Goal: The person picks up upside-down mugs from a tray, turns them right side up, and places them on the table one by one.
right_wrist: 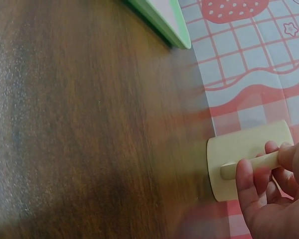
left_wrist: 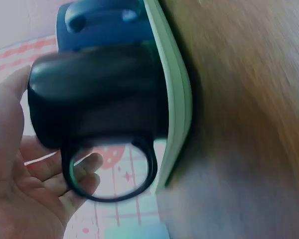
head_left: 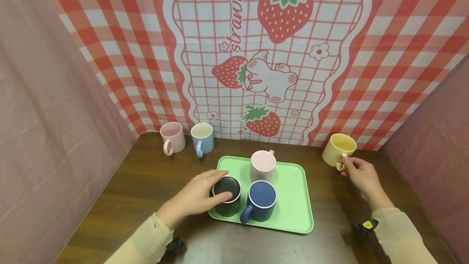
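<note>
My left hand [head_left: 199, 194] is at the black mug [head_left: 228, 209], thumb over its top and fingers by its far side. In the left wrist view, those fingers [left_wrist: 82, 172] are loosely bent and spread beyond the black mug's handle [left_wrist: 109, 199], not wrapped around it. The black mug stands on a light green tray [head_left: 293, 199], beside a dark blue mug [head_left: 261, 207] and in front of a pale pink mug [head_left: 261, 172]. At the far right, my right hand [head_left: 362, 176] pinches the handle of a yellow mug [head_left: 334, 156] between thumb and fingers.
A pink mug [head_left: 176, 142] and a light blue mug [head_left: 206, 144] stand at the back left of the wooden table [head_left: 139, 190]. Behind the table hangs a strawberry-patterned cloth [head_left: 234, 105], with plain pink curtains [head_left: 55, 105] at the sides.
</note>
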The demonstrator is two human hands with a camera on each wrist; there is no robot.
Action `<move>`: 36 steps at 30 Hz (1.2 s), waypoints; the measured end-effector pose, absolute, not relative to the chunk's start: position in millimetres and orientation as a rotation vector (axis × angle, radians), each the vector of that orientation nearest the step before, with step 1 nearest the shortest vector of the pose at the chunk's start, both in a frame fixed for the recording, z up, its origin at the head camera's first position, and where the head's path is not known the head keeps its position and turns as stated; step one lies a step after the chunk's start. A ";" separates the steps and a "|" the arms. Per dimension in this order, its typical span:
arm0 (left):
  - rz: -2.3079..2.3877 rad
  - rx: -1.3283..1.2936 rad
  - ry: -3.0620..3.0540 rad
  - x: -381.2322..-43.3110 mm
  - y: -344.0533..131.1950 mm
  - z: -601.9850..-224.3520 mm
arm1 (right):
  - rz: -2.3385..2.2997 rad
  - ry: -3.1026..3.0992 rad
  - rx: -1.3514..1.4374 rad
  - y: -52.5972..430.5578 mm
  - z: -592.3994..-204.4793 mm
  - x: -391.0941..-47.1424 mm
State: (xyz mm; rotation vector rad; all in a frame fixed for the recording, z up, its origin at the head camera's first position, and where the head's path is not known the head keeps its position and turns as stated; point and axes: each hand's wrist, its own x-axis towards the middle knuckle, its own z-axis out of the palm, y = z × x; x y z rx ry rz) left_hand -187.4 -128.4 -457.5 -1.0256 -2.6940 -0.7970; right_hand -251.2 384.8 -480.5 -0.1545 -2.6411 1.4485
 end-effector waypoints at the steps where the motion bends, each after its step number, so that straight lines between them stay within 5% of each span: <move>1: -0.789 -1.035 -2.679 -187.5 -132.3 -457.5 | 1.451 -2.638 -0.154 384.6 -480.7 -251.2; 36: -0.384 -0.996 -2.461 -190.9 -157.1 -473.5 | 1.519 -2.638 -0.168 381.7 -477.3 -251.1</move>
